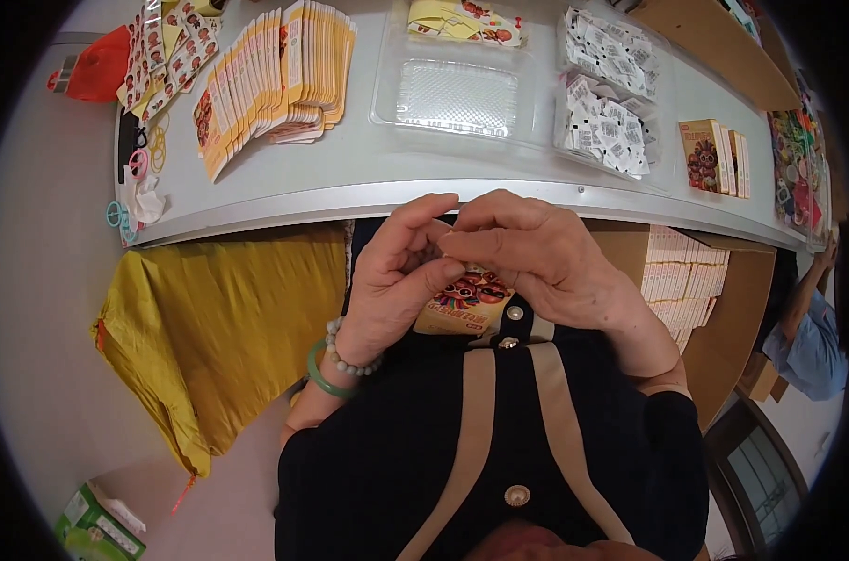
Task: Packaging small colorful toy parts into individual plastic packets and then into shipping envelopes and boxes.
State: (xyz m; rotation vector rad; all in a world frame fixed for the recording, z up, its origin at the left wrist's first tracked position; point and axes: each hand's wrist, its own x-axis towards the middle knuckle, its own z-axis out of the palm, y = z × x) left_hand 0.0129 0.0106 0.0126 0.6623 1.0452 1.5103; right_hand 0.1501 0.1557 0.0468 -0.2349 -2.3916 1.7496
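In front of my chest, below the table's edge, my left hand [401,276] and my right hand [546,262] meet at the upper end of a small yellow cardboard box [450,316] printed with cartoon faces. Left fingers curl along one side, the thumb pressing near its top. My right thumb and fingers are closed at the same end, from the other side. The hands hide that end, so whether its flap is open cannot be seen.
On the table stand fanned flattened boxes [256,89], a clear plastic tray [458,97], tubs of white sachets [607,126] and several upright boxes [714,157]. A carton [747,309] of packed boxes sits at right, yellow cloth [228,323] at left. Another person [811,323] is far right.
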